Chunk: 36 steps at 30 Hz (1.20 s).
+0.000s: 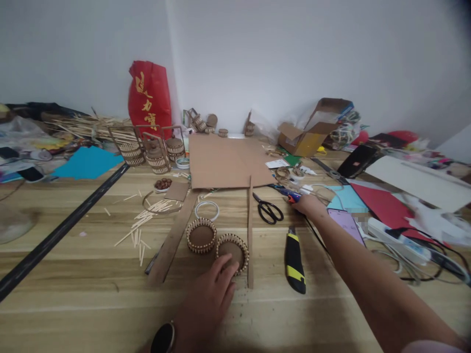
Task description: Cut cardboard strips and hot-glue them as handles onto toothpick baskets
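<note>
My left hand (212,289), with a dark watch on its wrist, reaches over the front rim of a small round basket (235,249), its fingers loosely spread at the rim. A second round basket (201,235) of the same kind stands just to the left. Farther off on the right, my right hand (303,203) is closed round a blue and orange tool (291,195) with a dark cable. Black-handled scissors (270,211) and a black and yellow utility knife (295,264) lie between the hands. A cardboard strip (250,230) lies beside the right basket.
Behind lies a cardboard sheet (228,162). Small handled baskets (158,157) and a red bag (150,98) stand at the back left. Thin sticks (147,215) are scattered on the left. A phone (346,225), power strip (399,241) and cables lie on the right.
</note>
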### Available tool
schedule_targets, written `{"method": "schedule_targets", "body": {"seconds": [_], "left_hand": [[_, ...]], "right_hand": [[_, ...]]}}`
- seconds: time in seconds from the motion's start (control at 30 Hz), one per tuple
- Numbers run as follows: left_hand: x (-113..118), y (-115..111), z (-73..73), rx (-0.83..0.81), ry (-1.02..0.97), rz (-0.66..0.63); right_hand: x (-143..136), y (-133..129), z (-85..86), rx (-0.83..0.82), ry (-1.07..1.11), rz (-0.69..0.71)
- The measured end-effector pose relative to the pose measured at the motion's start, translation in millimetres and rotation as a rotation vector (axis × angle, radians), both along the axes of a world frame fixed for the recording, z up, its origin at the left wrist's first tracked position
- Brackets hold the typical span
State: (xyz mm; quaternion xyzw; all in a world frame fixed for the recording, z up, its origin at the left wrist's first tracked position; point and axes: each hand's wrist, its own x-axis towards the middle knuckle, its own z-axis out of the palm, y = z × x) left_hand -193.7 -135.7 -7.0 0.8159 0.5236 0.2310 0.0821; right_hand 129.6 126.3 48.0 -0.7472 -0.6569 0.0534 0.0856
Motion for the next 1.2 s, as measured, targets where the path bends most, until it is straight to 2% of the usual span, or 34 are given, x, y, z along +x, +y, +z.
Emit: {"method": "schedule_targets", "body": {"seconds": [0.1, 0.17, 0.27, 0.4, 0.53, 0.7, 0.73, 0.83, 0.93, 1.03, 1.1, 1.2], "left_hand": [[0.0, -0.3, -0.6, -0.002, -0.007, 0.001], [0.1, -0.7, 0.0, 0.006, -0.006, -0.002], [0.0, -2.5, 2.7, 0.049, -0.014, -0.003], [1.9, -9.0, 4.9, 0.137, -0.051, -0.037], [15.0, -17.3, 8.0, 0.117, 0.033, -0.188], [53.0, -18.7, 18.7, 0.179, 0.173, -0.587], [62.9, -16.9, 18.9, 0.182, 0.199, -0.616], [95.2, -5.4, 12.2, 0.155, 0.269, -0.59], [127.6, 15.3, 3.7, 0.108, 0.302, -0.549], [149.0, 35.1, 5.8, 0.072, 0.299, -0.462], [150.0, 38.1, 13.7, 0.114, 0.306, -0.433], [128.4, 22.8, 29.8, 0.245, 0.269, -0.485]], "right_hand": [[-0.8, -5.0, 9.7, -0.127, -0.017, -0.091], [-1.0, -13.1, 17.9, -0.153, -0.006, -0.113], [0.1, -34.6, 29.9, -0.118, 0.062, -0.108], [2.7, -77.0, 41.7, -0.046, 0.264, -0.062], [-1.5, -123.0, 43.4, -0.04, 0.562, 0.003], [-15.1, -167.6, 39.9, -0.147, 0.902, 0.086], [-16.9, -173.9, 40.3, -0.154, 0.965, 0.092], [-18.7, -187.8, 43.5, -0.14, 1.138, 0.102], [-17.5, -195.5, 45.3, -0.121, 1.199, 0.11], [-15.9, -198.0, 41.4, -0.099, 1.225, 0.102], [-15.4, -197.2, 35.6, -0.065, 1.253, 0.107], [-18.3, -194.6, 25.4, -0.071, 1.319, 0.154]]}}
